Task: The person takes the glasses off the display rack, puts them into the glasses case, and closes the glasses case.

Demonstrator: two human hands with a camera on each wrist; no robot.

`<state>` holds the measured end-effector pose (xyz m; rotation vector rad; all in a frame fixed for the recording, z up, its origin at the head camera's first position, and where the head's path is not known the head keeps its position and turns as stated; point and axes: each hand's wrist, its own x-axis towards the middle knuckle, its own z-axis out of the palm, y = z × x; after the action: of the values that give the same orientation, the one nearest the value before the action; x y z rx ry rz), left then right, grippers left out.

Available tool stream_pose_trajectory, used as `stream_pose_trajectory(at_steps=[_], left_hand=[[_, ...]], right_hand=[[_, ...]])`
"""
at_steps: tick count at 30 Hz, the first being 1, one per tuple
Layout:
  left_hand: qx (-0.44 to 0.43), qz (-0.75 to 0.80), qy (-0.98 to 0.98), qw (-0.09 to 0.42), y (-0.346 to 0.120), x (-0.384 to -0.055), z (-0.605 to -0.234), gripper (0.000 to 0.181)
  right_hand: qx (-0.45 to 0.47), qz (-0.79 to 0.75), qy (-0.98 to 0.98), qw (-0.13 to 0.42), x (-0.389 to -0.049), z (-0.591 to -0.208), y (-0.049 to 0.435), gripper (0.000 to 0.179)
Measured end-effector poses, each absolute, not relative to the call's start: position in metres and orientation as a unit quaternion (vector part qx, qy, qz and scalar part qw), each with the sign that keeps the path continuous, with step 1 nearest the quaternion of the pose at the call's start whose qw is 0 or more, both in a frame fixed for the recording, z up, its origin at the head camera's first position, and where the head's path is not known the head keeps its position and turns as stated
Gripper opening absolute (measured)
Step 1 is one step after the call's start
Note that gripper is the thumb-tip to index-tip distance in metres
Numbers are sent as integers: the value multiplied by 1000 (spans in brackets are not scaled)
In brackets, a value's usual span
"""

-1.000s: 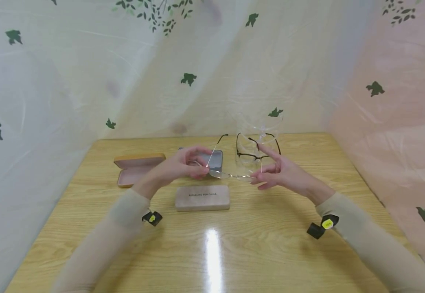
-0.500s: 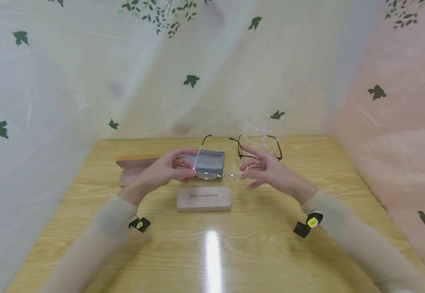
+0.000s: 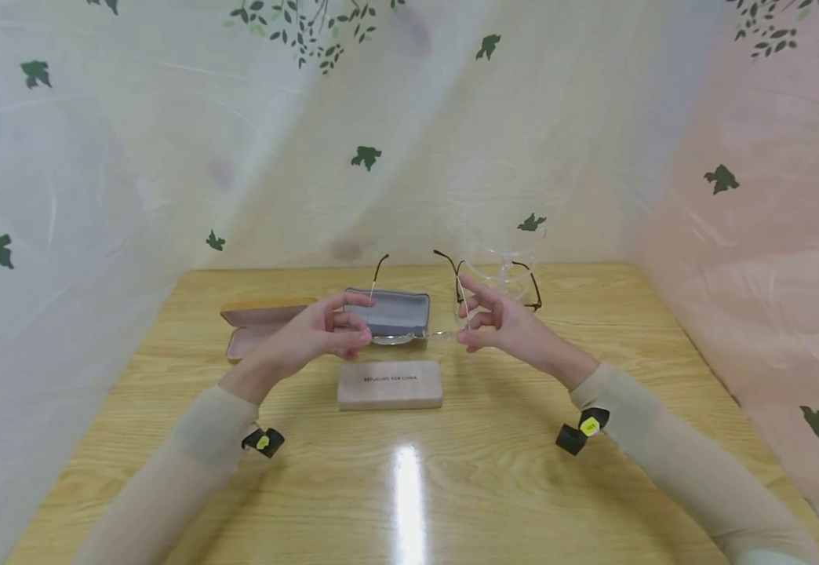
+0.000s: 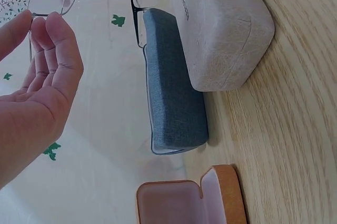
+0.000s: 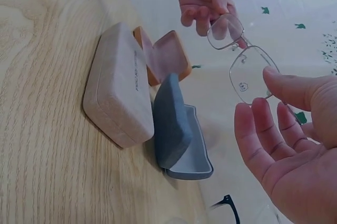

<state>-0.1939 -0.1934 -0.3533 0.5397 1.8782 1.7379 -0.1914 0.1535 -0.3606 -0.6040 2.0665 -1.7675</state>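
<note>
Thin metal-rimmed glasses (image 3: 391,340) are held up over the table between both hands, with the temples unfolded and their dark tips pointing away. My left hand (image 3: 311,333) pinches the frame at its left end by thumb and fingertips. At the other end my right hand (image 3: 515,322) pinches the frame near the hinge, its index finger extended along the temple. A print shows on one clear lens (image 5: 250,76) in the right wrist view. Behind the glasses stands an open blue-grey glasses case (image 3: 395,310); nearer lies a closed pale pink case (image 3: 391,386) with lettering.
An open orange glasses case (image 3: 268,304) with pink lining sits at the left. Dark-framed glasses (image 3: 538,300) rest at a clear stand (image 3: 504,263) at the back right, partly behind the right hand. A leaf-printed curtain (image 3: 296,157) hangs behind the wooden table (image 3: 522,486).
Both hands have carried the metal-rimmed glasses to the left, so they now overlap the open blue-grey case in the head view. The cases and the dark-framed glasses stay put.
</note>
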Motion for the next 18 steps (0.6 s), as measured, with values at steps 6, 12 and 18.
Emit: stream_pose_trajectory(at_steps=[6,12,18], left_hand=[[200,643,691,265,-192,-194,-356,61],[202,644,688,266,-192,-194,-360,60],[200,641,691,267,-192,-194,-362,60]], right_hand=[[-210,-616,740,167,-193,-365,156,91],[-208,-614,743,163,-193,-365,156,89],[-204,-616,743,164,-194,-367,157,88]])
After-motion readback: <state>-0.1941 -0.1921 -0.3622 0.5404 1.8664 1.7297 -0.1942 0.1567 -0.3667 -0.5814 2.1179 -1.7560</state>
